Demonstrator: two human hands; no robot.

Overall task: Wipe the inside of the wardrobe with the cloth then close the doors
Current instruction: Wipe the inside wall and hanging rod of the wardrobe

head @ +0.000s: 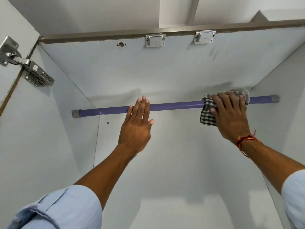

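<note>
head view, looking up into the wardrobe (pixel 165 71), pale interior panels all round. i see my right hand (pixel 231 114) spread flat over the cloth (pixel 207 113), a grey and white checked rag, pressing it against the purple rail (pixel 173 106) near the rail's right end. cloth is bunched around the rail, part hanging below it, part poking out beyond my fingertips toward the right side panel. so right hand is grasping the cloth onto the rail, fingers splayed more than curled. red and yellow thread band (pixel 245 141) on that wrist.

my left hand (pixel 137 124) is released, fingers straight and together, thumb out to the right, holding nothing. fingertips overlap the rail about mid-left; cannot tell if they touch it or just sit in front of it.

rail runs side panel to side panel, grey end caps on both ends. two white catch blocks (pixel 155 40) side by side on the top panel just behind the front edge, small round hole left of them. metal hinge (pixel 28 65) upper left, joining the left side panel to the open door (pixel 11 22). rolled light blue sleeves (pixel 66 210) on both forearms at the bottom corners.
</note>
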